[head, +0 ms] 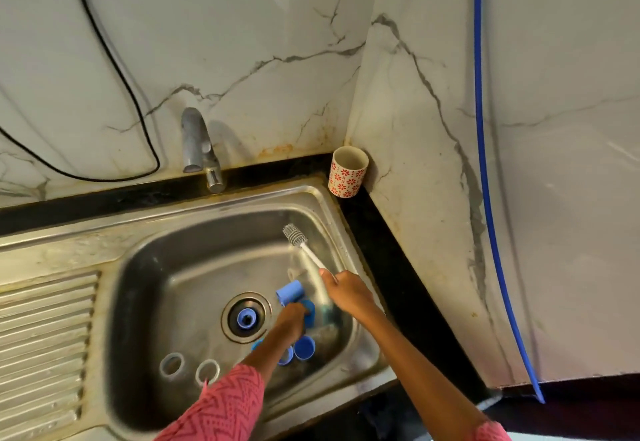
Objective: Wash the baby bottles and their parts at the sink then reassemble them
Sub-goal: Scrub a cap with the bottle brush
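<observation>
Head view, looking down into a steel sink (194,232) set in a dark tabletop.

Right hand (346,290) curled round the white handle of a bottle brush (304,246); bristle head up and away, toward the sink's far right corner, handle slanting back down to the grip. Left hand (292,319) low in the basin, fingers wrapped round something blue (probably a bottle or cap, mostly hidden by the hand), with a blue cylindrical cap (291,291) just beyond the knuckles.

Other parts loose on the sink floor: a blue ring (246,317) sitting in the drain, two clear rings (172,364) near the front left, a blue cup-shaped piece (304,347) just right of the left forearm.

Faucet (199,146) at the back, no water visible running. Patterned cup (348,172) on the tabletop in the corner.

Key relation: brush head points away from the held part, well above and beyond it. Likely needed next: swinging the brush's long axis round so the bristles face the left hand's piece. Right hand nearer.
</observation>
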